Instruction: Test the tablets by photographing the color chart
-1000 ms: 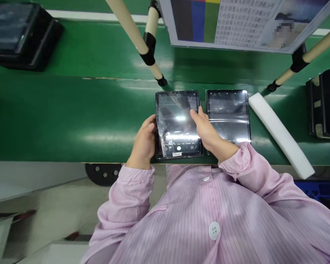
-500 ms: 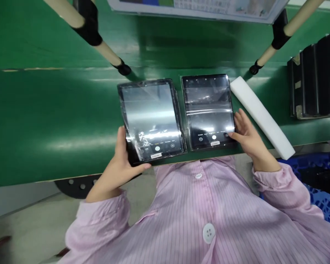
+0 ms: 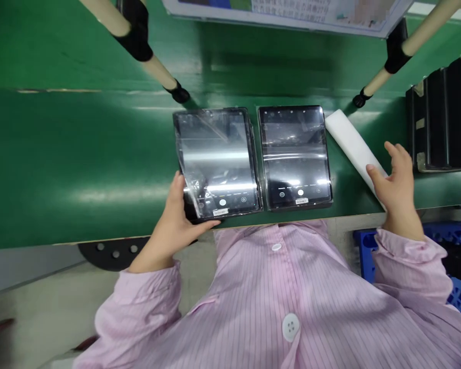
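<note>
My left hand point(image 3: 172, 223) is at the near left corner of the left tablet point(image 3: 217, 159). Its fingers lie along the side edge and its thumb along the near edge; the undersides of the fingers are hidden. That tablet is lit, covered in loose clear film, and seems to rest on another dark slab. Beside it, a second lit tablet point(image 3: 295, 148) lies flat with nothing touching it. My right hand point(image 3: 397, 184) hovers over the near part of a white foam bar point(image 3: 353, 138), thumb and fingers apart, holding nothing.
Dark cases point(image 3: 445, 118) stand at the right of the green bench point(image 3: 80, 154). Two beige tubular legs with black joints reach down to the bench beneath a printed board point(image 3: 284, 13). Blue plastic crates point(image 3: 369, 251) are below the bench edge at right.
My right hand has left the right tablet's side and moved right, over the foam bar. The left tablet has straightened slightly, with my left hand still at its corner.
</note>
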`<state>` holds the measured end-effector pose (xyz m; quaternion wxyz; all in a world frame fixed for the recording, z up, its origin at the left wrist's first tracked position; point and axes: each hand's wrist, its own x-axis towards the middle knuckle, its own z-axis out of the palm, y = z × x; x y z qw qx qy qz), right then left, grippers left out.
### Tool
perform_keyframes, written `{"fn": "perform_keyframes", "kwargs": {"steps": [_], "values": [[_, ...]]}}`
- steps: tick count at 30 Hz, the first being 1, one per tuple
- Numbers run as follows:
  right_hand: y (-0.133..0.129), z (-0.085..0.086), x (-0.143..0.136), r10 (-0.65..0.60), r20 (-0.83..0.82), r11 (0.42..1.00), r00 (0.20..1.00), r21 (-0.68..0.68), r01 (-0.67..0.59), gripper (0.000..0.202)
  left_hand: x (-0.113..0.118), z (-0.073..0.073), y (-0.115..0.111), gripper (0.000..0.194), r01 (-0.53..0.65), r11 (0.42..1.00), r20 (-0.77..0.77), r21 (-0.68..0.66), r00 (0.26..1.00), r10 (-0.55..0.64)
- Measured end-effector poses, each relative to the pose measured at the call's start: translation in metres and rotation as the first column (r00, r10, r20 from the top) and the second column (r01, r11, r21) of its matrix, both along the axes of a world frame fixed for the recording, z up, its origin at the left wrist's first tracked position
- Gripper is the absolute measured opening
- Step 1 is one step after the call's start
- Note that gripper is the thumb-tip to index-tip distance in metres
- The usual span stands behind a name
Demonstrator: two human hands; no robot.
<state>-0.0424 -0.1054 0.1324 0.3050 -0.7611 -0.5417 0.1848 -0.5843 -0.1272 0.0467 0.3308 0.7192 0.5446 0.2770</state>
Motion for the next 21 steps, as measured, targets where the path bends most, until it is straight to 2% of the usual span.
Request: {"fn": "perform_keyframes", "kwargs": {"steps": [2, 4, 5, 7, 10, 13, 17, 21], "values": [[-0.007, 0.001, 0.031, 0.081, 0.261, 0.985, 0.962, -0.166, -0.038, 0.087, 0.004, 0.002, 0.003, 0.142, -0.017, 1.000, 0.028, -0.006, 0.999, 0.017], [-0.021, -0.001, 0.056, 0.160, 0.315, 0.961, 0.935, -0.266, -0.075, 0.084, 0.008, 0.003, 0.005, 0.136, -0.032, 0.999, 0.059, -0.018, 0.998, 0.033], [-0.029, -0.002, 0.066, 0.165, 0.327, 0.959, 0.931, -0.272, -0.074, 0.082, 0.009, 0.004, 0.006, 0.133, -0.034, 0.999, 0.068, -0.022, 0.997, 0.036], [-0.042, -0.001, 0.082, 0.109, 0.405, 0.976, 0.908, -0.215, -0.021, 0.077, 0.011, 0.005, 0.006, 0.130, -0.036, 0.999, 0.077, -0.033, 0.996, 0.039], [-0.051, 0.009, 0.087, 0.011, 0.516, 0.999, 0.857, -0.035, 0.009, 0.080, 0.008, 0.005, 0.006, 0.127, -0.027, 0.999, 0.082, -0.040, 0.996, 0.030], [-0.041, 0.025, 0.064, 0.057, 0.475, 0.987, 0.878, 0.104, -0.121, 0.079, 0.004, 0.004, 0.006, 0.121, 0.010, 1.000, 0.077, -0.025, 0.997, -0.008], [-0.009, 0.045, 0.007, 0.311, 0.381, 0.927, 0.870, 0.081, -0.367, 0.065, 0.003, 0.004, 0.007, 0.119, 0.006, 1.000, 0.056, -0.018, 0.998, -0.005], [0.031, 0.049, -0.037, 0.495, 0.358, 0.831, 0.792, 0.071, -0.552, 0.066, 0.004, 0.005, 0.007, 0.117, 0.017, 1.000, 0.043, -0.016, 0.999, -0.016]]}}
